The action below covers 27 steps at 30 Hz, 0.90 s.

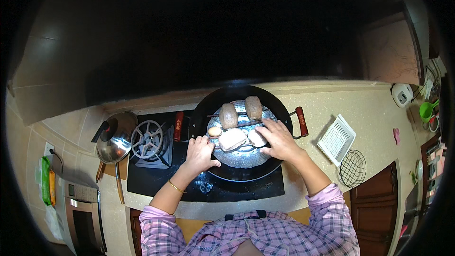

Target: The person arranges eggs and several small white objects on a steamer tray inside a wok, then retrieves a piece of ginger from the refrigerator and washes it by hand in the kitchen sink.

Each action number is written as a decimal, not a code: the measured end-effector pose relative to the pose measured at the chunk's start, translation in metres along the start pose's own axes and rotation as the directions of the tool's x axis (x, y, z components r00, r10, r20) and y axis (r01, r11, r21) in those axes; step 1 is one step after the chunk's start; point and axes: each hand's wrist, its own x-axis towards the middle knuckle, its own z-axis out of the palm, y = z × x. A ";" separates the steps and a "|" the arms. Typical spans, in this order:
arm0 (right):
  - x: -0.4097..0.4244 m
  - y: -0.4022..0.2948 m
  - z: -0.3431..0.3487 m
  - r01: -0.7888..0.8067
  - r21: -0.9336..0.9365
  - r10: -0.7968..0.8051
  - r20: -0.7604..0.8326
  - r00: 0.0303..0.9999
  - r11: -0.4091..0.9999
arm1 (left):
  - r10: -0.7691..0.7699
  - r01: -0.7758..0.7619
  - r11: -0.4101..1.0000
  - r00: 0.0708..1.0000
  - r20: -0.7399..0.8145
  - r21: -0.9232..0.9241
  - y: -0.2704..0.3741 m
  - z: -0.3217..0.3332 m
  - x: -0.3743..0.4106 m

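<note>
A wok (245, 175) stands on the hob with a perforated metal steamer rack (238, 160) inside. Thin sticks (249, 123), apparently chopsticks, lie across the rack. On them rest two brownish buns (228, 116) (253, 107), a larger white bun (232, 139) and an egg (214, 131). My right hand (280, 140) has its fingers and thumb around a smaller white bun (256, 138) at the right. At the wok's left rim, my left hand (201, 153) is beside the end of the lower stick; whether it pinches the stick is hidden.
The wok has red handles (301, 121) on both sides. Left of it are a bare burner (147, 139) and a lidded metal pan (113, 145). A white drain basket (337, 138) and a black wire rack (352, 169) lie to the right. A dark hood (231, 42) overhangs the hob.
</note>
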 end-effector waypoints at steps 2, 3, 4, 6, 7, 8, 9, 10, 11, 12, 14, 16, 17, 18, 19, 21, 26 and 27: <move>0.006 -0.007 0.005 0.069 -0.021 -0.068 0.042 0.997 0.997 | -0.019 0.019 1.000 0.999 0.039 -0.005 0.000 0.001 0.002; 0.008 -0.012 0.006 0.090 -0.038 -0.087 0.077 0.993 0.995 | -0.029 0.029 1.000 0.999 0.040 0.001 0.001 0.002 0.003; 0.010 -0.011 0.016 0.111 -0.087 -0.101 0.105 0.989 0.990 | -0.040 0.040 0.999 0.998 0.042 0.008 0.002 0.002 0.004; 0.015 -0.016 0.020 0.121 -0.129 -0.105 0.126 0.986 0.984 | -0.047 0.046 0.999 0.998 0.031 0.015 0.004 0.003 0.005; 0.016 -0.018 0.022 0.128 -0.149 -0.107 0.137 0.985 0.980 | -0.043 0.042 0.999 0.999 0.018 0.016 0.004 0.005 0.005; 0.017 -0.016 0.031 0.141 -0.180 -0.121 0.118 0.986 0.974 | -0.038 0.038 0.999 0.999 0.006 0.017 0.004 0.006 0.005; 0.017 -0.018 0.032 0.153 -0.195 -0.132 0.114 0.985 0.969 | -0.042 0.042 0.999 0.999 0.003 0.018 0.004 0.007 0.005; 0.017 -0.019 0.033 0.164 -0.210 -0.143 0.110 0.983 0.964 | -0.045 0.045 0.999 0.999 0.001 0.019 0.004 0.009 0.006; 0.018 -0.021 0.033 0.175 -0.225 -0.154 0.106 0.982 0.959 | -0.047 0.047 0.999 0.999 -0.001 0.020 0.004 0.009 0.005; 0.017 -0.023 0.032 0.185 -0.260 -0.157 0.124 0.980 0.948 | -0.051 0.051 0.998 0.999 -0.004 0.022 0.004 0.009 0.005; 0.014 -0.017 0.039 0.210 -0.222 -0.198 0.076 0.977 0.952 | -0.057 0.057 0.998 0.998 -0.011 0.025 0.005 0.009 0.004; 0.010 -0.014 0.044 0.227 -0.186 -0.223 0.040 0.974 0.956 | -0.049 0.050 0.998 0.999 -0.011 0.027 0.005 0.010 0.003; 0.008 -0.014 0.045 0.230 -0.171 -0.229 0.027 0.973 0.958 | -0.045 0.046 0.999 0.999 -0.011 0.027 0.005 0.010 0.003; 0.007 -0.015 0.046 0.233 -0.155 -0.234 0.015 0.972 0.960 | -0.042 0.042 0.999 0.999 -0.009 0.026 0.005 0.010 0.002; 0.007 -0.015 0.046 0.235 -0.162 -0.235 0.019 0.972 0.959 | -0.039 0.039 0.999 0.999 -0.008 0.025 0.005 0.010 0.002; 0.007 -0.015 0.045 0.237 -0.177 -0.236 0.026 0.971 0.955 | -0.036 0.036 0.999 0.999 -0.003 0.026 0.005 0.010 0.002; 0.006 -0.016 0.048 0.226 -0.180 -0.225 0.030 0.974 0.957 | -0.045 0.045 0.999 0.999 0.018 -0.006 0.004 0.004 0.000; 0.005 -0.016 0.048 0.225 -0.181 -0.223 0.032 0.974 0.957 | -0.050 0.050 0.999 0.998 0.023 -0.014 0.004 0.003 0.000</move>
